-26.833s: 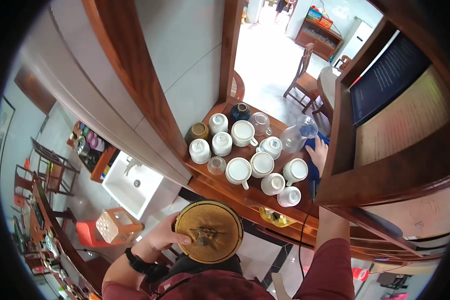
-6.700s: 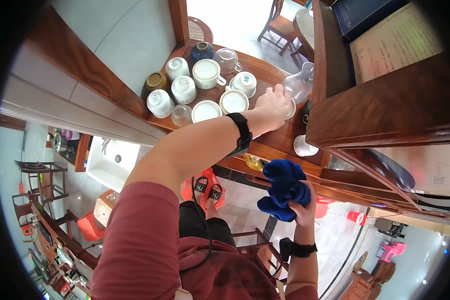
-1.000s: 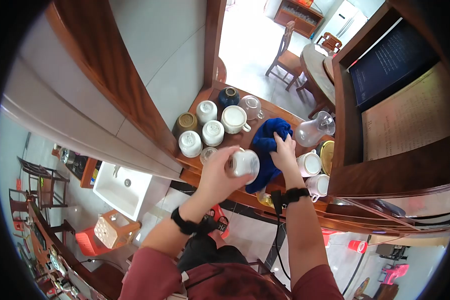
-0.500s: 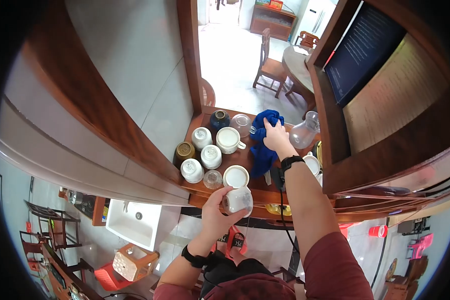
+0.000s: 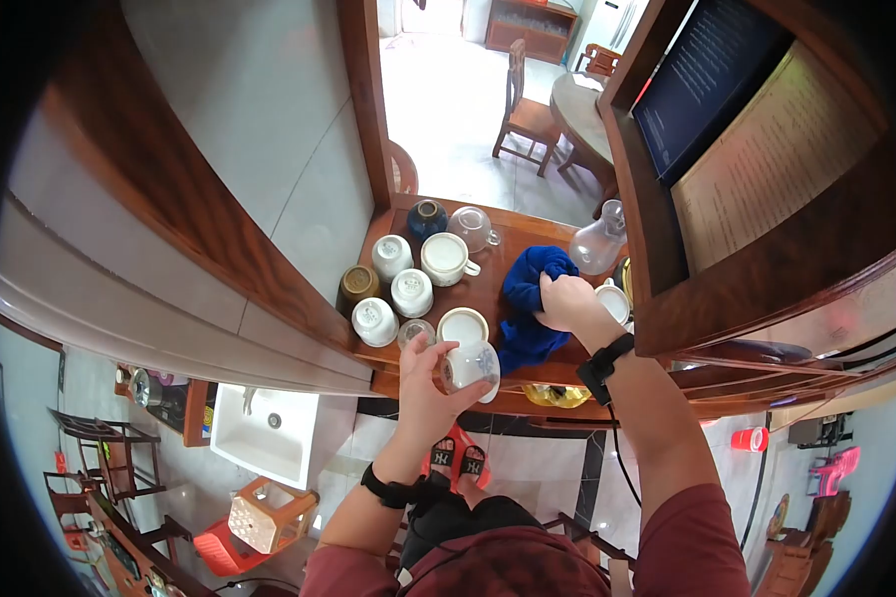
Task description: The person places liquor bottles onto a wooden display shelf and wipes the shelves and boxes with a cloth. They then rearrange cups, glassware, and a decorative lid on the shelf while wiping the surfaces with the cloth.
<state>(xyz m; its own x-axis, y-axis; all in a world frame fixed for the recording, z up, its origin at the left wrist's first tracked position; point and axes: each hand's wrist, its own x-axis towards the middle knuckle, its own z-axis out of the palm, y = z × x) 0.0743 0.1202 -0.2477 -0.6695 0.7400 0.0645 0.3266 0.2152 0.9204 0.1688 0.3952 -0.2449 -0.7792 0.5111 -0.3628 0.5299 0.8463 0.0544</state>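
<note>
My left hand [image 5: 430, 396] grips a clear glass cup [image 5: 472, 370] just in front of the wooden shelf's near edge. Bunched under the closed fingers of my right hand [image 5: 573, 302] is a blue cloth [image 5: 534, 336], resting on the shelf. Left of the cloth stand upturned white cups [image 5: 411, 293], a white mug [image 5: 446, 259], a brown cup [image 5: 359, 285] and a dark blue cup [image 5: 428, 218]. A glass mug [image 5: 473, 228] is at the back. Another white cup [image 5: 462, 326] sits right behind the glass in my left hand, with a small glass [image 5: 415, 336] beside it.
A glass carafe [image 5: 597, 239] stands at the shelf's back right, near a white cup [image 5: 612, 301]. A wooden frame with a dark blue book [image 5: 717, 90] rises on the right. A white sink [image 5: 265, 430] and a stool [image 5: 272, 514] are lower left.
My right hand has drawn the blue cloth nearer and to the right, away from the glass mug. My left hand still holds the glass cup, slightly higher in view. The camera view has shifted a little.
</note>
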